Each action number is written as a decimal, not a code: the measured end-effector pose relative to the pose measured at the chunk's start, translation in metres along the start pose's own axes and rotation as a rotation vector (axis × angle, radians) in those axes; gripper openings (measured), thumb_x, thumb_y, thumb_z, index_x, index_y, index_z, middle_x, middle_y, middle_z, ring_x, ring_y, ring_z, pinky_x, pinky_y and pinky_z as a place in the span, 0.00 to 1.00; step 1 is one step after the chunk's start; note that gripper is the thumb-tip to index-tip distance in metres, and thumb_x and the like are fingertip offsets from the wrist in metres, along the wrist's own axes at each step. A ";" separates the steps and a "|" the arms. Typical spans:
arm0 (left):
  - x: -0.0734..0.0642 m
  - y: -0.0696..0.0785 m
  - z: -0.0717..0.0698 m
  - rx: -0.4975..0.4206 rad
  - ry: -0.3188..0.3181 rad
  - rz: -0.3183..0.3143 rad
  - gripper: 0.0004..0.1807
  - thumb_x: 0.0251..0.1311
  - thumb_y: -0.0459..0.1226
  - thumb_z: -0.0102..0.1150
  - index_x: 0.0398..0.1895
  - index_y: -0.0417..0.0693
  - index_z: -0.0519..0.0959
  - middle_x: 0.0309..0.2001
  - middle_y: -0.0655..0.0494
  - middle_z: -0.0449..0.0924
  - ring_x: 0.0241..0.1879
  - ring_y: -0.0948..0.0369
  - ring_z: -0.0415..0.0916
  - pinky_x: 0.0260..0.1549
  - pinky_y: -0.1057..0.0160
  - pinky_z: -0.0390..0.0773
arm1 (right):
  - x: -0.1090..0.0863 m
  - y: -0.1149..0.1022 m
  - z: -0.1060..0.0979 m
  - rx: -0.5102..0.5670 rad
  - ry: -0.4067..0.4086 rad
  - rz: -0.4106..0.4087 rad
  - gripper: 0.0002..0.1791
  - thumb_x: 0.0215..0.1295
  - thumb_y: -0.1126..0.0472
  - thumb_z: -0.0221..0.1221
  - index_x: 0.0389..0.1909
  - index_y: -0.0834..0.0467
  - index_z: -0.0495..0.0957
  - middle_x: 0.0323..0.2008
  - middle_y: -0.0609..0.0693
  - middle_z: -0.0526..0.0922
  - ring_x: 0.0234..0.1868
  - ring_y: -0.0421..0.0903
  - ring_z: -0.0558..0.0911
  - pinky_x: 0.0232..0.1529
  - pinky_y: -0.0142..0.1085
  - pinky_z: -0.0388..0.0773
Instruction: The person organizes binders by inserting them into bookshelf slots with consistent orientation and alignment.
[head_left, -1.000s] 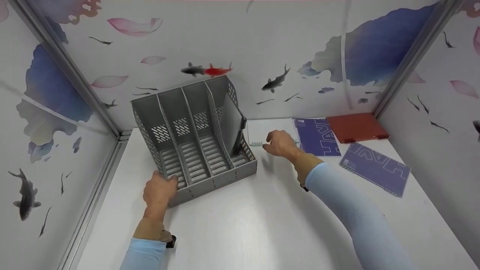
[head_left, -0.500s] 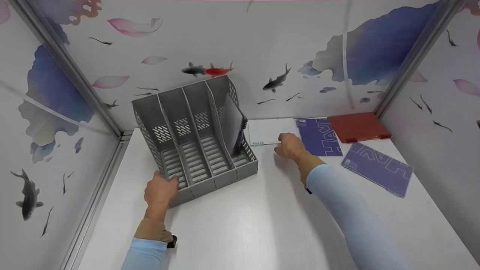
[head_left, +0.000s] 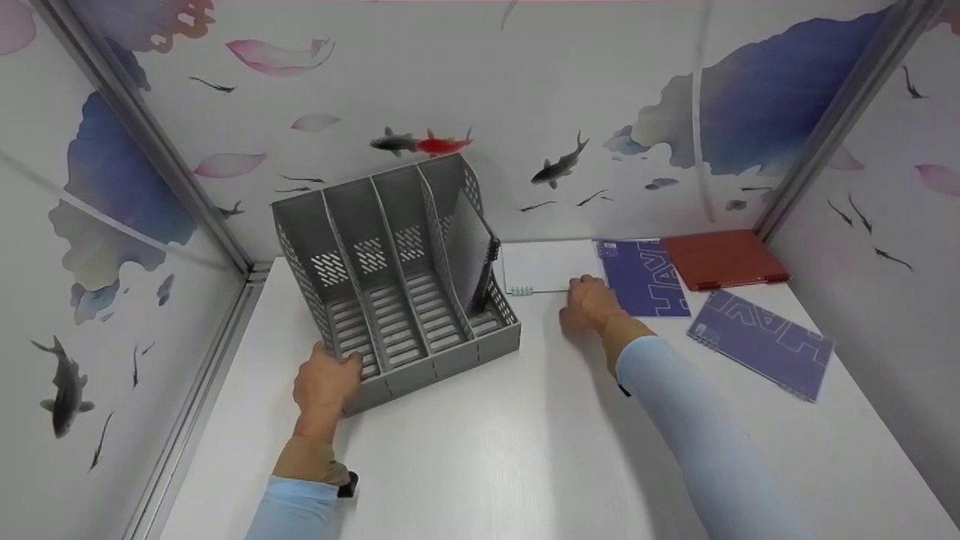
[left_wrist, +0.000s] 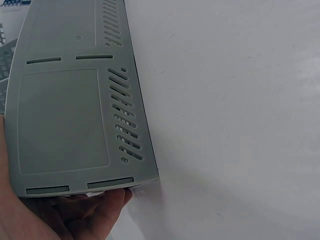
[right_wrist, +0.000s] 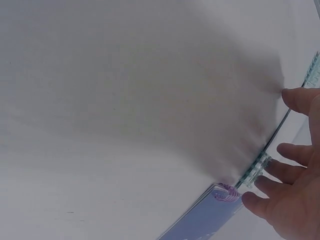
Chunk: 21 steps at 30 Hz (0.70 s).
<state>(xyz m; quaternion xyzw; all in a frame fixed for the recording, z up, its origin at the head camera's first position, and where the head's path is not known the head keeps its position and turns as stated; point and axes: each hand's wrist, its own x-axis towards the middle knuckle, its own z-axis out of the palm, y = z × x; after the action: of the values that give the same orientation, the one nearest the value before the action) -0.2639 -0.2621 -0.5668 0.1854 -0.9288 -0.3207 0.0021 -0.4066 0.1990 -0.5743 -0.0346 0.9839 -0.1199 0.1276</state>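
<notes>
Person's wear: light-blue, close-fitting, long fabric sleeves [head_left: 694, 431]; brown bands [head_left: 301, 459] around both wrists; small, black, blocky attachment [head_left: 348, 485] beside the left band.

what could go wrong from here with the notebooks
The right hand, at the white spiral notebook, might nudge the purple rectangular notebook close beside it. If the left hand jogs the grey plastic rack, the dark-edged grey flat item standing in its rightmost compartment could shift.

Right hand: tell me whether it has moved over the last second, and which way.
Yes: the right hand has moved rightward, away from the gray organizer.
</notes>
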 end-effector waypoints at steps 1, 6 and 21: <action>0.000 0.000 0.000 0.001 -0.003 -0.001 0.44 0.77 0.51 0.56 0.80 0.23 0.64 0.62 0.22 0.85 0.54 0.33 0.90 0.45 0.41 0.87 | -0.001 0.001 0.000 -0.012 0.004 -0.008 0.36 0.78 0.53 0.61 0.77 0.73 0.69 0.73 0.71 0.76 0.76 0.71 0.76 0.81 0.66 0.70; -0.002 0.001 -0.001 -0.001 -0.009 -0.006 0.44 0.77 0.51 0.55 0.80 0.23 0.64 0.64 0.22 0.84 0.58 0.31 0.89 0.50 0.37 0.87 | -0.006 0.000 0.001 -0.049 0.026 -0.044 0.34 0.76 0.53 0.60 0.73 0.74 0.74 0.68 0.71 0.80 0.72 0.71 0.78 0.77 0.64 0.75; -0.001 -0.001 0.000 -0.005 -0.007 -0.008 0.43 0.77 0.51 0.55 0.79 0.24 0.66 0.64 0.22 0.84 0.60 0.30 0.88 0.53 0.36 0.86 | -0.008 -0.004 0.001 -0.030 0.037 -0.063 0.26 0.76 0.58 0.63 0.68 0.69 0.81 0.65 0.67 0.82 0.68 0.67 0.82 0.77 0.63 0.76</action>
<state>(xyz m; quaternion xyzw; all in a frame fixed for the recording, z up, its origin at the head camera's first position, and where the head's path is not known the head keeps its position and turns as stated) -0.2631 -0.2626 -0.5669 0.1879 -0.9274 -0.3235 -0.0019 -0.3982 0.1955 -0.5722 -0.0654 0.9862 -0.1097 0.1051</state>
